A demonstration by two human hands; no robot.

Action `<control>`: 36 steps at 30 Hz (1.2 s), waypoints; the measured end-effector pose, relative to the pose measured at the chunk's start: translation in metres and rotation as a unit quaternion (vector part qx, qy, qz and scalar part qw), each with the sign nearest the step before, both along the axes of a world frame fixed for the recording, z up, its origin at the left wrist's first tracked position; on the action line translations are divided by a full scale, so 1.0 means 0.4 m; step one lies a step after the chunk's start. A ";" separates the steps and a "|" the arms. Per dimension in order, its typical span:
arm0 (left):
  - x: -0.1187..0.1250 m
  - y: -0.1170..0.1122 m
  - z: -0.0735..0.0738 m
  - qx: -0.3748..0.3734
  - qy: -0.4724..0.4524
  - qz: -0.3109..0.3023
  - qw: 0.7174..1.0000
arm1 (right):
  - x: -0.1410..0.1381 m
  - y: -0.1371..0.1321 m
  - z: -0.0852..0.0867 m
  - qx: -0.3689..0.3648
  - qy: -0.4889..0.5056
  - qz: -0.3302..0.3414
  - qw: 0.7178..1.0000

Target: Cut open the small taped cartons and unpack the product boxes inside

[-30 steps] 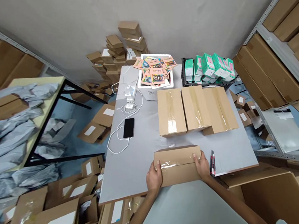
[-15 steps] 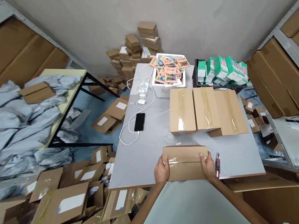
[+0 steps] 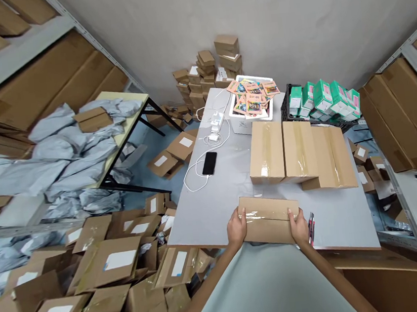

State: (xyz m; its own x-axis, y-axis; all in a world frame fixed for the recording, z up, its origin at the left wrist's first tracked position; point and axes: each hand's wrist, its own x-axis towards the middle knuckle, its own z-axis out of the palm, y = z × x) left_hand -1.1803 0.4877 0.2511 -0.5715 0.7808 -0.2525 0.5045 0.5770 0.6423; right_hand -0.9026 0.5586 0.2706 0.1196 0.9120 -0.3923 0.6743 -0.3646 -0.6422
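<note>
A small brown cardboard box (image 3: 268, 228) with clear tape along its top is at the table's front edge, close to my body. My left hand (image 3: 237, 228) grips its left end, thumb on top. On the right end, my right hand (image 3: 298, 226) holds it the same way. The fingers under and behind the box are partly hidden. A red and black utility knife (image 3: 311, 228) lies on the table just right of my right hand. Beyond the box stand three taped cartons (image 3: 265, 151) side by side.
A white bin (image 3: 242, 126) of colourful packets and a black crate (image 3: 287, 99) of green boxes stand at the table's back. A phone (image 3: 209, 164) on a white cable lies left. Cardboard boxes (image 3: 108, 266) crowd the floor; grey parcels (image 3: 62, 146) cover a side table.
The view has turned left, so the table and its things sit further right. Both hands keep their hold on the box, which now appears slightly tilted.
</note>
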 end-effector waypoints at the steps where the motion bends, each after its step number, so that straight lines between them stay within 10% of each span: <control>1: 0.000 0.001 0.003 0.000 0.001 0.001 1.000 | -0.001 -0.001 -0.003 -0.004 -0.003 0.000 1.000; 36: 0.004 0.011 0.030 0.034 -0.069 0.031 0.997 | 0.006 0.013 -0.010 0.029 0.059 -0.032 0.997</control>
State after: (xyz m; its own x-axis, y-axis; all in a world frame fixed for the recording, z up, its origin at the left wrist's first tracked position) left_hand -1.1788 0.4921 0.2633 -0.5821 0.7635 -0.2797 0.3740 0.5568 0.7417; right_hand -0.9002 0.5638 0.2665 0.1347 0.9258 -0.3531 0.5690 -0.3640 -0.7374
